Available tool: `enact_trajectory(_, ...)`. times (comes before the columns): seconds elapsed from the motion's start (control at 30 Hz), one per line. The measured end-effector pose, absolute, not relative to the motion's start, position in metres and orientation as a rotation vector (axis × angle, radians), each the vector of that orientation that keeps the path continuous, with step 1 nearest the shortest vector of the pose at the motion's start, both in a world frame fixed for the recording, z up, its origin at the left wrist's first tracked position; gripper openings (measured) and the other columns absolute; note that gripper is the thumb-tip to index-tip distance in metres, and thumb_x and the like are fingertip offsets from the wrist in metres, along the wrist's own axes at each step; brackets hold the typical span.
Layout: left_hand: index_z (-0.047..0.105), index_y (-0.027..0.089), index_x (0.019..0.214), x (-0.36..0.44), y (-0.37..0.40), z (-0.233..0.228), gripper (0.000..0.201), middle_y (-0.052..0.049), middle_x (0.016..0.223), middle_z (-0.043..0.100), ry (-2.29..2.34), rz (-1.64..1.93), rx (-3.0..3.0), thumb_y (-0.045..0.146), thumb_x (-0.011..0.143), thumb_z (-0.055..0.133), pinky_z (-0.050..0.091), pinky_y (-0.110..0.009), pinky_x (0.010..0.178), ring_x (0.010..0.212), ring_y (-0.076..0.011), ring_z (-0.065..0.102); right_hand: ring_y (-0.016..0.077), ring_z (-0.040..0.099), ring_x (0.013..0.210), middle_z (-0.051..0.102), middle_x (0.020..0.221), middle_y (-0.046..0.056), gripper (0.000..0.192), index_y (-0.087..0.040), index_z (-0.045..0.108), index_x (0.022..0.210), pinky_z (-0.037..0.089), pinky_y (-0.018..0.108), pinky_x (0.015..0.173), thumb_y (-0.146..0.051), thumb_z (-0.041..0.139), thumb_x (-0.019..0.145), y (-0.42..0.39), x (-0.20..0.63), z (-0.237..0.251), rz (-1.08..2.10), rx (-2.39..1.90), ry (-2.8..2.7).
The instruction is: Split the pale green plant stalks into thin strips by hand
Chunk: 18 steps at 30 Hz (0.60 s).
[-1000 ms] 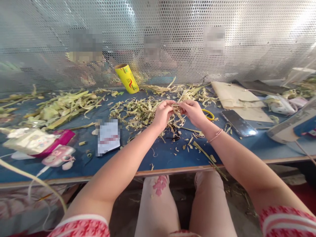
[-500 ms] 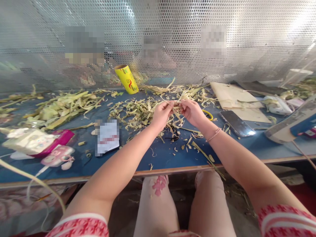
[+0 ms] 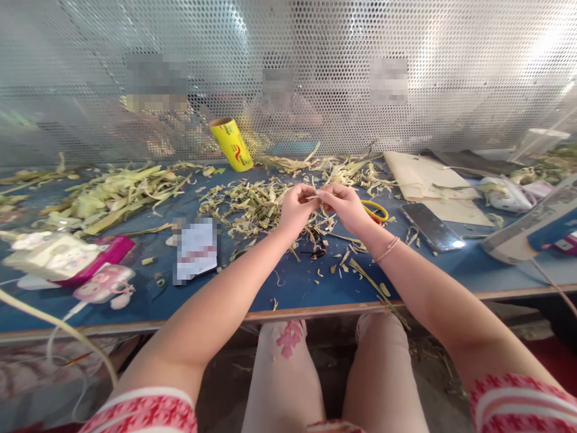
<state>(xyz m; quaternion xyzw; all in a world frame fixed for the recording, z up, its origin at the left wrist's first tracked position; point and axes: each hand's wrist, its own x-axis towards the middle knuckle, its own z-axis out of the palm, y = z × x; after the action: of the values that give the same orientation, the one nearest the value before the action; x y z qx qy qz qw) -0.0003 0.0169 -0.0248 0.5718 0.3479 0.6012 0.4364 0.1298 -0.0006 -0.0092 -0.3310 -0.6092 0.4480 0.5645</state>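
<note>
Plant strip (image 3: 314, 197) is pinched by left hand (image 3: 295, 209) and right hand (image 3: 346, 208), closer together than just before, so handling seems unfinished.

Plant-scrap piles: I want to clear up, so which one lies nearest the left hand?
The middle pile, right beside the left hand; the long-strip pile lies well off leftward, the back pile nearer the perforated screen.

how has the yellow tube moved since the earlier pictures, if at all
No: judged by the perforated metal panel behind it, the yellow tube has kept its place and tilt.
</note>
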Motion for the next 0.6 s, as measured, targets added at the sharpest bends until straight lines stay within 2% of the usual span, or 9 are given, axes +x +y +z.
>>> enact_trajectory(0.1, 0.054, 0.017, 0.075, 0.001, 0.014, -0.023, 0.031, 0.005, 0.065, 0.057, 0.873, 1.492, 1.474, 0.026, 0.059, 0.079, 0.043, -0.022, 0.060, 0.061, -0.0071, 0.054, 0.0067, 0.044, 0.053, 0.050, 0.059, -0.004, 0.030, -0.020, 0.046, 0.059, 0.036, 0.023, 0.052, -0.035, 0.067, 0.074, 0.002, 0.129, -0.011, 0.959, -0.821, -1.410)
enact_trajectory(0.23, 0.053, 0.018, 0.075, 0.001, 0.013, -0.022, 0.034, 0.004, 0.067, 0.058, 0.858, 1.486, 1.472, 0.030, 0.059, 0.081, 0.043, -0.022, 0.062, 0.064, -0.0077, 0.055, 0.0071, 0.042, 0.050, 0.052, 0.059, -0.003, 0.024, -0.020, 0.047, 0.061, 0.033, 0.024, 0.050, -0.030, 0.063, 0.076, 0.007, 0.132, -0.016, 0.903, -0.834, -1.439)
enact_trajectory(0.4, 0.055, 0.017, 0.076, 0.001, 0.013, -0.022, 0.032, 0.004, 0.068, 0.059, 0.830, 1.479, 1.418, 0.021, 0.056, 0.081, 0.044, -0.023, 0.064, 0.064, -0.0080, 0.056, 0.0083, 0.043, 0.050, 0.049, 0.055, -0.004, 0.022, -0.021, 0.047, 0.063, 0.034, 0.025, 0.051, -0.029, 0.059, 0.080, 0.012, 0.135, -0.019, 0.798, -0.875, -1.460)
enact_trajectory(0.47, 0.059, 0.016, 0.078, 0.001, 0.012, -0.022, 0.029, 0.002, 0.072, 0.064, 0.784, 1.470, 1.361, 0.015, 0.056, 0.078, 0.048, -0.025, 0.070, 0.069, -0.0094, 0.060, 0.0089, 0.043, 0.050, 0.048, 0.053, -0.004, 0.023, -0.021, 0.045, 0.063, 0.034, 0.025, 0.052, -0.028, 0.058, 0.081, 0.012, 0.136, -0.018, 0.741, -0.925, -1.463)
enact_trajectory(0.6, 0.066, 0.016, 0.082, 0.004, 0.009, -0.018, 0.017, -0.002, 0.079, 0.070, 0.678, 1.410, 1.151, 0.009, 0.068, 0.060, 0.051, -0.031, 0.085, 0.080, -0.0128, 0.066, 0.0094, 0.040, 0.051, 0.044, 0.052, -0.005, 0.025, -0.021, 0.041, 0.062, 0.034, 0.026, 0.053, -0.024, 0.056, 0.082, 0.010, 0.137, -0.014, 0.561, -1.004, -1.486)
